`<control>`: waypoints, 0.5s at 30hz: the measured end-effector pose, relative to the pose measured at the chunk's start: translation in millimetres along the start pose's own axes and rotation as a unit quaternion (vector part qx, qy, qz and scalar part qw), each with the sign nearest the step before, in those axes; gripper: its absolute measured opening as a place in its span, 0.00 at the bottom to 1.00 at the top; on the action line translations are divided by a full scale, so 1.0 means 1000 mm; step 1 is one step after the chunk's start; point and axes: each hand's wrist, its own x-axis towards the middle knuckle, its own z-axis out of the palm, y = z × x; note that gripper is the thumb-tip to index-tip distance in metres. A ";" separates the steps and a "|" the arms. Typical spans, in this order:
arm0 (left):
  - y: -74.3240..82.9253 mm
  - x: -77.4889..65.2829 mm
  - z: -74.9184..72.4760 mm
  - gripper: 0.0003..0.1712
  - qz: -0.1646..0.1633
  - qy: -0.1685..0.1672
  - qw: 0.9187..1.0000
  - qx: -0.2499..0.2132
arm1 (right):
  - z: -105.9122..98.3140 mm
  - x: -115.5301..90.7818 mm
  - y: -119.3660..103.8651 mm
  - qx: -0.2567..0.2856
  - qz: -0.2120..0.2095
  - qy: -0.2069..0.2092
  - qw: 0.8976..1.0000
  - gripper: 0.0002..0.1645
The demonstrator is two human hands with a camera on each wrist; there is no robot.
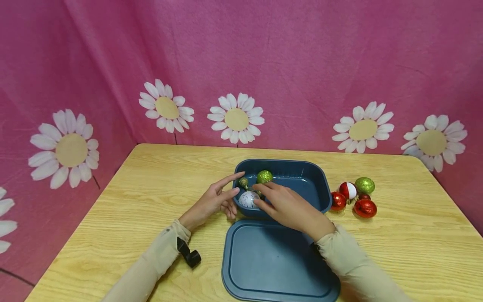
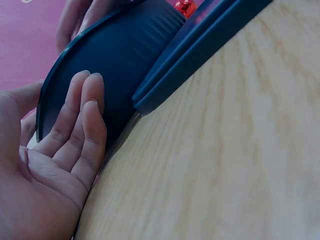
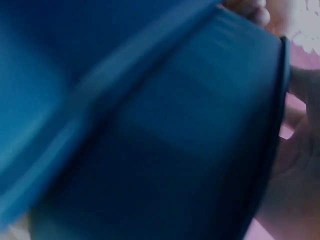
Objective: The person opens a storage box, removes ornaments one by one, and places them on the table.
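A dark blue rectangular container stands on the table. Inside its left end lie a white speckled bauble, a green glitter bauble and a small gold one. My left hand is at the container's left end, its thumb and index finger reaching over the rim. In the left wrist view its other fingers lie loosely bent along the outer wall. Reaching over the front rim, my right hand has its thumb and fingers spread at the white bauble's right side. Another small gold bauble is partly hidden there.
A matching blue lid lies flat in front of the container. To its right sit several baubles: red ones, a red-and-white one and a green glitter one. A pink flowered cloth hangs behind the table.
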 end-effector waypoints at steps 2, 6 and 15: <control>0.001 0.000 0.000 0.29 0.001 0.001 1.000 0.003 | 0.004 0.001 0.000 0.012 0.005 -0.011 1.000 0.26; 0.003 0.000 0.001 0.30 0.001 0.005 1.000 0.007 | 0.010 0.001 0.002 0.047 0.008 -0.015 0.999 0.25; 0.002 0.000 0.001 0.30 -0.002 0.002 1.000 0.006 | 0.014 0.003 0.012 0.136 0.021 -0.040 0.990 0.23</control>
